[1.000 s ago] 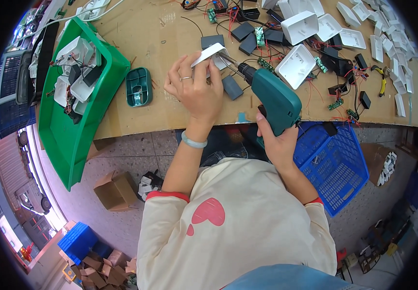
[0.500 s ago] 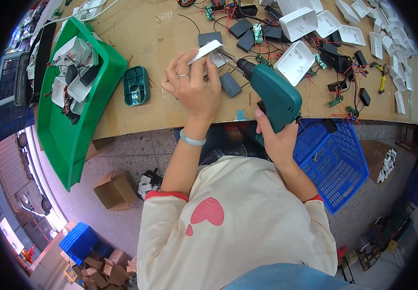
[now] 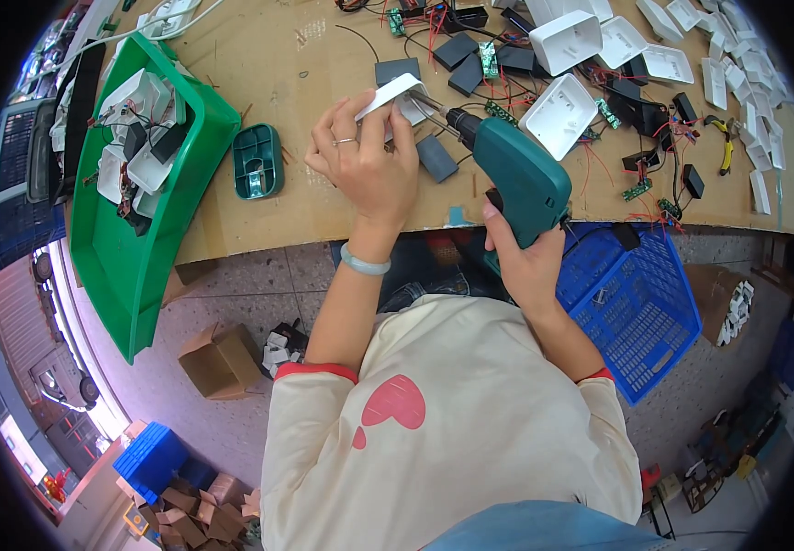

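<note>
- Left hand [image 3: 365, 170]: raised above the surface [image 3: 314, 69], fingers bent, grasping a white casing [image 3: 388, 95]; a ring and a pale bracelet are worn on this side.
- White casing: tilted, in the middle of the scene, its open side turned toward the right.
- Right hand [image 3: 527, 262]: wrapped round the grip of a dark green power driver [image 3: 521, 170], near the close edge of the surface.
- Driver bearing: nose points left and far; the slim metal shaft reaches into the open side of the white casing. Cannot tell what the tip touches inside.
- Just below and right of the casing: a dark grey block [image 3: 436, 159] lying flat; a second grey block [image 3: 397, 71] lies just beyond the casing.
- Far and right of the hands: a loose spread of green circuit boards, red and black wires and black parts; among them an open white shell [image 3: 558, 118], hollow side up.
- Farther right: yellow-handled pliers [image 3: 726, 154], beside a long band of white shells [image 3: 753, 119].
- Left: a small dark green compartment box [image 3: 257, 163], then a large green tray [image 3: 108, 275] bearing white shells with wiring.
- Below the near right edge: a blue plastic basket [image 3: 640, 321].
</note>
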A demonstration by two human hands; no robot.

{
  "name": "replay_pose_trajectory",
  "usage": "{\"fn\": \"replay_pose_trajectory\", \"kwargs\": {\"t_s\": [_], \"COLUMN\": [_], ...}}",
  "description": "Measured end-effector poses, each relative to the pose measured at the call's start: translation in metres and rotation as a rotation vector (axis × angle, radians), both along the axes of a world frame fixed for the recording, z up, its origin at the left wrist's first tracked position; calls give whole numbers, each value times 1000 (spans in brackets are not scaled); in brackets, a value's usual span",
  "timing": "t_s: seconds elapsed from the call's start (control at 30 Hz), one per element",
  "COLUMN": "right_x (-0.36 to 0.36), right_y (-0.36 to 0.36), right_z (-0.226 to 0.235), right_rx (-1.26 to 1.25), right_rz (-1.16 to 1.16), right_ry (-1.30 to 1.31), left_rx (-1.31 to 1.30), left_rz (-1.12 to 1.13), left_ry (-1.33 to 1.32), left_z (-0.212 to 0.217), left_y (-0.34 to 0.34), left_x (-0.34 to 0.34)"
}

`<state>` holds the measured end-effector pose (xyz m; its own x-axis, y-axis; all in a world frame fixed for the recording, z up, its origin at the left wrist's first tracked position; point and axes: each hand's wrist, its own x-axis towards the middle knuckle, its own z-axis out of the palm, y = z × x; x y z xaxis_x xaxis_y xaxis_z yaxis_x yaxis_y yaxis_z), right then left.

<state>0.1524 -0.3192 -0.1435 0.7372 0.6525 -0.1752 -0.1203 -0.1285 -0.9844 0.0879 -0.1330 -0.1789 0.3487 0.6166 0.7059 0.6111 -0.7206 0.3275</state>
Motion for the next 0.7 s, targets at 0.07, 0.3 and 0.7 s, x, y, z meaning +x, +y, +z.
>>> {"fn": "replay_pose_trajectory", "kwargs": {"t_s": [0.07,0.3,0.7], "right_x": [0,-1,3], "right_y": [1,2,-1], "right_z": [0,1,-6], "right_rx": [6,21,-40], "right_rz": [-3,-3,26], "right_ry": [0,15,-46], "left_rx": [1,-6,5], "left_rz": [1,-10,-19], "left_ry": [0,-22,3], "left_z": [0,-2,0], "left_y": [0,0,0], "left_x": [0,0,-2]}}
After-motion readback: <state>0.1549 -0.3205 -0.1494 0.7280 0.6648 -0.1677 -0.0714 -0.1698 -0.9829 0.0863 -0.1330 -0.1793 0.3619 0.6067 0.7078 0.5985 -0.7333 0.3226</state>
